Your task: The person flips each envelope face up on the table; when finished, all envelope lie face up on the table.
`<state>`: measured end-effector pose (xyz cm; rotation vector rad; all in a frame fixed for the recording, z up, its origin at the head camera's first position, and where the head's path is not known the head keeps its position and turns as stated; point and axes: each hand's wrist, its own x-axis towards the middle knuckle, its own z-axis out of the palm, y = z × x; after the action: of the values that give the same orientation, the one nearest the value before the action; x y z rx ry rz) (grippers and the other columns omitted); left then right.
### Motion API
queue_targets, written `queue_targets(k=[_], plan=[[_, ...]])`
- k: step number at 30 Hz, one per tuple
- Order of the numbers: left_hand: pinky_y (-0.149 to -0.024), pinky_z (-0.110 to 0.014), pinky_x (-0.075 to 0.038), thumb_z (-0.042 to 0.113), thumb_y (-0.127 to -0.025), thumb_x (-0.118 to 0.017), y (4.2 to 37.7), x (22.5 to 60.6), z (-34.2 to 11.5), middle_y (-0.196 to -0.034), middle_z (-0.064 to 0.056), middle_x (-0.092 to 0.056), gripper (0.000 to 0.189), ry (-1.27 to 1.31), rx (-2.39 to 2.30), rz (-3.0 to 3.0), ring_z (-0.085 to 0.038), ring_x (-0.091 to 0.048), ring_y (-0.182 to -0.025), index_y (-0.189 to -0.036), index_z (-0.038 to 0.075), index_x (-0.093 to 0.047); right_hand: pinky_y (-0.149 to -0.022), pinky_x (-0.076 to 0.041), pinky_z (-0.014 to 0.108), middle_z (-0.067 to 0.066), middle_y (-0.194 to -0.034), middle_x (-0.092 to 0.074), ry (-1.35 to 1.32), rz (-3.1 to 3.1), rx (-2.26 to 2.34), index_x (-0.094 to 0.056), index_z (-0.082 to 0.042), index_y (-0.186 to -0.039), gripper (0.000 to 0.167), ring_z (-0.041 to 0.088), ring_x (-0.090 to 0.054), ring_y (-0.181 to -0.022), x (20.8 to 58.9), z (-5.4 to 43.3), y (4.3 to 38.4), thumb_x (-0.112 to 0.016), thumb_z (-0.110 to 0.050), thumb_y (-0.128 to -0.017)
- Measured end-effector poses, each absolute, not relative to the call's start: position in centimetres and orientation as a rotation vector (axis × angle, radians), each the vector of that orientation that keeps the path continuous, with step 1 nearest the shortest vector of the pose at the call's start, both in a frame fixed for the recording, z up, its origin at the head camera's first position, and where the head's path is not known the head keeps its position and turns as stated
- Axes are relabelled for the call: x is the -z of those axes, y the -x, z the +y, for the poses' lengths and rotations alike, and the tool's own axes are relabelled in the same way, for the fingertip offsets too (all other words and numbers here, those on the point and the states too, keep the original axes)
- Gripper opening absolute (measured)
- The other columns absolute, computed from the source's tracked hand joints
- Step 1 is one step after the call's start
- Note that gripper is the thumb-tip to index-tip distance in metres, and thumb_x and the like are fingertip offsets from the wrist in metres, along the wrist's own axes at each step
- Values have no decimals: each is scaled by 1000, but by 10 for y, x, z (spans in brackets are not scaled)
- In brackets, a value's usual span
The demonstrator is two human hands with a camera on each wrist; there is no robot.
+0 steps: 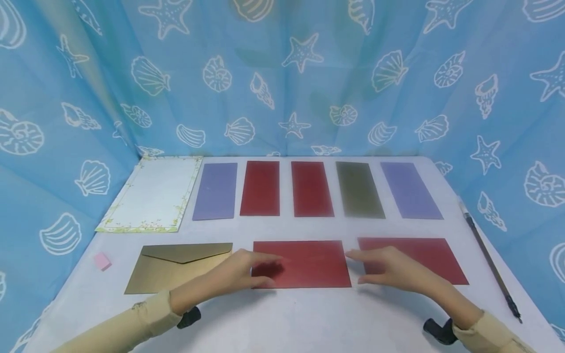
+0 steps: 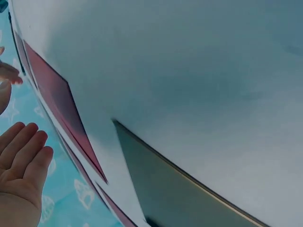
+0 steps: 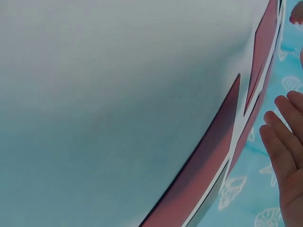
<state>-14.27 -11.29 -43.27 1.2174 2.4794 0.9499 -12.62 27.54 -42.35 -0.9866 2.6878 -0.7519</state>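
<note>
In the head view a flat red envelope (image 1: 304, 264) lies at the middle of the front row. My left hand (image 1: 247, 269) hovers over its left end, fingers extended and thumb apart, casting a shadow on the red. Near its right end is my right hand (image 1: 393, 267), similarly extended, overlapping a second red envelope (image 1: 428, 255) in this view. Neither hand holds anything. To the left lies a gold envelope (image 1: 176, 269) with its pointed flap uppermost, partly hidden by the left forearm. The wrist views show the left fingers (image 2: 28, 151) and right fingers (image 3: 279, 142) straight above the table.
Along the back lie a white floral-bordered sheet (image 1: 152, 193), a purple rectangle (image 1: 216, 191), two red ones, an olive one (image 1: 360, 190) and another purple one (image 1: 411, 190). A pink eraser-like block (image 1: 102, 261) sits far left, a brush (image 1: 490, 260) along the right edge. Patterned blue curtain surrounds the table.
</note>
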Motion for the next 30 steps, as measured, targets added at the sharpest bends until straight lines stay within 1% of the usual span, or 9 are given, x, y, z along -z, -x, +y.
queue_targets(k=[3, 6, 9, 14, 18, 24, 27, 30], plan=[[-88, -28, -51, 29, -86, -74, 144, 436, -102, -119, 1, -67, 50, -1286, -961, 2450, -9, -62, -102, -130, 10, -61, -84, -53, 27, -6, -126, -63, 955, 2714, 780, -61, -16, -132, 61, 16, -59, -116, 423, 282, 123, -79, -40, -79], [-87, -26, -51, 28, -85, -75, 145, 438, -92, -120, 0, -66, 52, -1338, -964, 2439, -10, -62, -101, -131, 9, -60, -83, -53, 26, -5, -126, -63, 955, 2748, 800, -61, -15, -132, 62, 16, -61, -114, 422, 289, 120, -80, -39, -78], [-88, -22, -50, 28, -84, -76, 144, 440, -83, -121, -1, -66, 53, -1390, -971, 2421, -10, -62, -105, -131, 9, -60, -83, -54, 26, -3, -128, -62, 958, 2765, 809, -59, -13, -134, 64, 16, -62, -113, 422, 295, 117, -81, -36, -78], [-89, -18, -48, 31, -85, -76, 143, 439, -69, -123, -1, -65, 54, -1494, -967, 2388, -8, -61, -109, -132, 11, -60, -84, -53, 26, -2, -130, -61, 900, 2763, 811, -57, -14, -136, 64, 18, -60, -115, 418, 306, 110, -78, -38, -80], [-87, -17, -48, 32, -86, -74, 144, 438, -57, -125, -2, -64, 55, -1560, -969, 2337, -8, -60, -111, -134, 11, -58, -83, -53, 25, -1, -129, -62, 889, 2772, 822, -57, -13, -136, 63, 20, -60, -114, 415, 317, 105, -76, -38, -81], [-91, -13, -43, 31, -86, -74, 143, 437, -38, -129, -1, -61, 58, -1629, -937, 2238, -7, -58, -114, -137, 11, -54, -81, -53, 24, 2, -126, -64, 962, 2832, 839, -59, -12, -134, 62, 14, -61, -112, 416, 334, 100, -79, -34, -79], [-93, -12, -42, 29, -86, -74, 141, 436, -29, -130, 0, -60, 60, -1659, -930, 2178, -5, -58, -112, -139, 11, -52, -80, -54, 24, 2, -124, -65, 958, 2851, 856, -60, -12, -133, 63, 11, -62, -110, 417, 342, 98, -81, -32, -77], [-94, -12, -40, 29, -88, -72, 139, 436, -19, -132, 2, -59, 60, -1686, -907, 2134, -2, -56, -114, -141, 12, -50, -77, -55, 26, 3, -122, -66, 911, 2870, 857, -60, -12, -132, 64, 10, -63, -104, 417, 351, 94, -82, -33, -76]])
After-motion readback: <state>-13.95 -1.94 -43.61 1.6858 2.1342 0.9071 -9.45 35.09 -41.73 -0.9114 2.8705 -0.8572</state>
